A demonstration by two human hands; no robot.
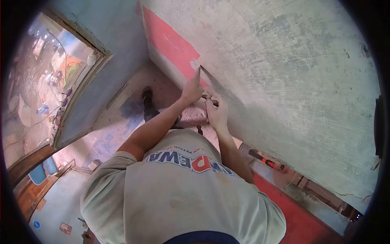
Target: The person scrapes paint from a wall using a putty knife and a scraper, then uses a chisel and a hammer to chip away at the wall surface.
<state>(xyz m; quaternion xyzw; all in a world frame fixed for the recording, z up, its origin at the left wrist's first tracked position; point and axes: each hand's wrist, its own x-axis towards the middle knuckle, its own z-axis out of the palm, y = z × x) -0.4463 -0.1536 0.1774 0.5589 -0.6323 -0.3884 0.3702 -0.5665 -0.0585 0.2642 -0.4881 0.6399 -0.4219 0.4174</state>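
Observation:
A wall scraper (200,75) meets the wall (276,73) with its thin, dark blade edge, beside a strip of pink-red paint (168,38). My left hand (192,91) is closed at the blade, fingers pressed along it and pointing up the wall. Just to the right and lower, my right hand (217,110) is wrapped around what looks like the tool's dark handle (210,100). Both hands partly hide the tool. Around the blade the paint has a ragged edge, and the rest of the wall is mottled grey-white with scratch marks.
A window opening (106,53) with a wooden frame lies to the left, with clutter beyond. My foot (147,92) stands on the stained floor (109,134). A red-and-black tool (268,162) lies near the wall's lower edge at right. A red surface (300,211) shows below it.

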